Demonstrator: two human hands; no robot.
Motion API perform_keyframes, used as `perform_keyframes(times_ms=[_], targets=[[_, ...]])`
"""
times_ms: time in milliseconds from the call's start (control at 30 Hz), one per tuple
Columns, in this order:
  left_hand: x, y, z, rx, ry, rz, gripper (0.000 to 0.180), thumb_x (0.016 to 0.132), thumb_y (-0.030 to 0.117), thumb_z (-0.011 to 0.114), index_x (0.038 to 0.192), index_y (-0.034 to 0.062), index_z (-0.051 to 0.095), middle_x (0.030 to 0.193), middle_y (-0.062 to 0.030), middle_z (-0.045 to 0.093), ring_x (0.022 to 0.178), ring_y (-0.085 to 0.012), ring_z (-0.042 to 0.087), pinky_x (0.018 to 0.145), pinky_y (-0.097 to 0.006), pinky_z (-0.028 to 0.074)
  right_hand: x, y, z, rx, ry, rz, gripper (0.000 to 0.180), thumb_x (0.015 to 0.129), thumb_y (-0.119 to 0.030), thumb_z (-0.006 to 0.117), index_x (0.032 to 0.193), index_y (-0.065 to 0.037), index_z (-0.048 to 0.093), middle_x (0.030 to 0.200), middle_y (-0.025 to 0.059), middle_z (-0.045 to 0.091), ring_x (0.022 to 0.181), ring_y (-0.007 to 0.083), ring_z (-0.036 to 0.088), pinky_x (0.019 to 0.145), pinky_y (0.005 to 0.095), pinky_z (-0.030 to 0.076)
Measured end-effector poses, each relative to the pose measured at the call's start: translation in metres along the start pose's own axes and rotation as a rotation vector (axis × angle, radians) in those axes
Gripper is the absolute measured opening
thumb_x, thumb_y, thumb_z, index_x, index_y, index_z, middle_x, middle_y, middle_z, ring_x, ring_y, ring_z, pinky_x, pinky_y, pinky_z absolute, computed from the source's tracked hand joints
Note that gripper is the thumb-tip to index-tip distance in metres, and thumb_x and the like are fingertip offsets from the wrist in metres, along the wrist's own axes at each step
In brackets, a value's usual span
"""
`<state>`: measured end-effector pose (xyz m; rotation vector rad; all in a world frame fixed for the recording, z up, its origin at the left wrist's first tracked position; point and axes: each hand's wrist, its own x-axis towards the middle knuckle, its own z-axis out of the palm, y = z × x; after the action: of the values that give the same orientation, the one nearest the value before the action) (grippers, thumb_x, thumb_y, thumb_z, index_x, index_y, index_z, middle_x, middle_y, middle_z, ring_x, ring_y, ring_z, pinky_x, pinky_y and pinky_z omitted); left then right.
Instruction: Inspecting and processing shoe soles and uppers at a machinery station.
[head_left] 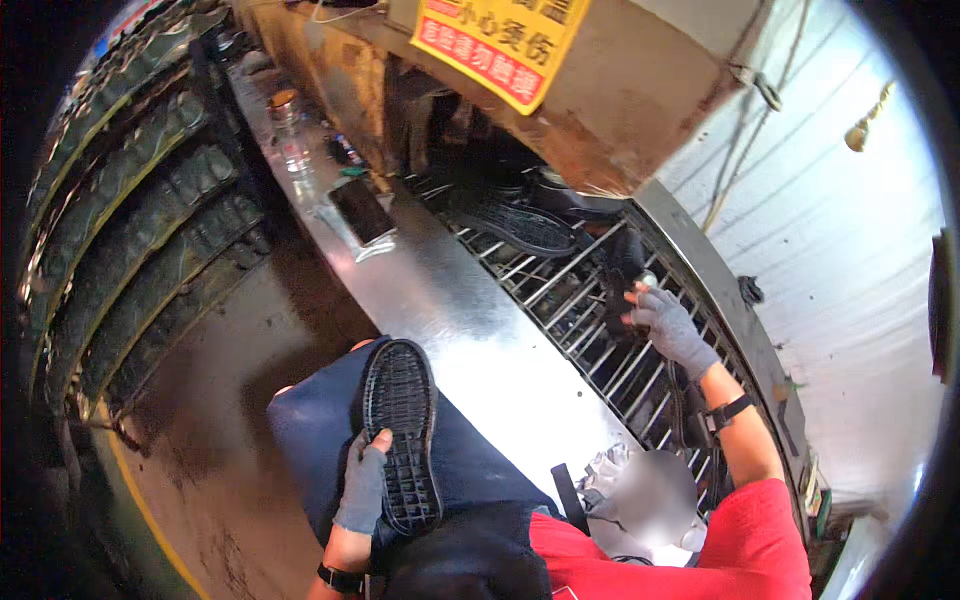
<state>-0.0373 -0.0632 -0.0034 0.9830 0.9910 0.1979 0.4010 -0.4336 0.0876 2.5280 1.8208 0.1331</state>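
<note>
While the left hand [364, 484] holds the black sole [402, 400] grid-side up over the lap [480, 465], fingers closed around its edge, the right hand [668, 325] reaches over the barred rack [567, 268], its grip indeterminable, in an apparent handling step calling next for steady left-hand support.

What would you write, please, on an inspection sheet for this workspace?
Surface: shiny metal table beside metal bars.
Work items: black shoe sole, tread side up, over the lap; another dark sole on the bars.
Clutter: phone and clear bottle with an orange lid, on the table.
Hands: left hand holds the shoe sole; right hand is over the bars, something pale at its fingertips, too small to identify.
Cables: pale cord at the right; whether electrical, cannot tell.
Surroundings: loaded shelves at the left; stained housing with a yellow sign.
</note>
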Motion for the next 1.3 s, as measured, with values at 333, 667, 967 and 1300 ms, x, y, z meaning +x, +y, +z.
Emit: perform_keyframes(times_ms=[333, 667, 967, 1300], targets=[[-0.007, 0.004, 0.006, -0.051, -0.182, 0.052, 0.047, 0.103, 0.031, 0.071, 0.138, 0.0008, 0.062, 0.119, -0.0028, 0.068, 0.105, -0.0127, 0.061, 0.096, -0.029, 0.049, -0.032, 0.042, 0.097, 1.585, 0.343, 1.042, 0.088, 0.095, -0.038, 0.077, 0.165, -0.006, 0.036, 0.156, 0.0092, 0.052, 0.141, 0.0241, 0.052, 0.114, 0.0347, 0.042], [-0.019, 0.074, 0.018, 0.165, -0.19, 0.708, 0.054, 0.106, 0.02, 0.065, 0.155, 0.0013, 0.05, 0.15, -0.0172, 0.06, 0.138, -0.0263, 0.058, 0.115, -0.04, 0.047, -0.021, -0.165, 0.008, 2.109, -0.015, 0.909, 0.063, 0.086, -0.032, 0.077, 0.137, 0.003, 0.063, 0.125, 0.0171, 0.074, 0.109, 0.0278, 0.075, 0.103, 0.0432, 0.06], [-0.018, 0.113, 0.038, -0.464, -0.551, 0.435, 0.096, 0.096, 0.061, 0.07, 0.168, 0.015, 0.026, 0.151, -0.0236, 0.056, 0.137, -0.0402, 0.058, 0.109, -0.052, 0.055, 0.099, -0.312, -0.056, 1.973, -0.083, 0.265, 0.118, 0.083, -0.077, 0.075, 0.158, 0.007, 0.039, 0.153, 0.0151, 0.054, 0.138, 0.0262, 0.055, 0.119, 0.0392, 0.042], [0.077, 0.081, 0.03, 0.225, -0.176, 0.793, 0.046, 0.109, 0.036, 0.056, 0.144, 0.0065, 0.061, 0.14, -0.0203, 0.065, 0.128, -0.0283, 0.064, 0.109, -0.044, 0.052, 0.1, -0.321, -0.074, 2.118, -0.361, 0.633, 0.078, 0.097, -0.066, 0.065, 0.132, 0.003, 0.066, 0.116, 0.0128, 0.075, 0.097, 0.0196, 0.074, 0.085, 0.0299, 0.06]])
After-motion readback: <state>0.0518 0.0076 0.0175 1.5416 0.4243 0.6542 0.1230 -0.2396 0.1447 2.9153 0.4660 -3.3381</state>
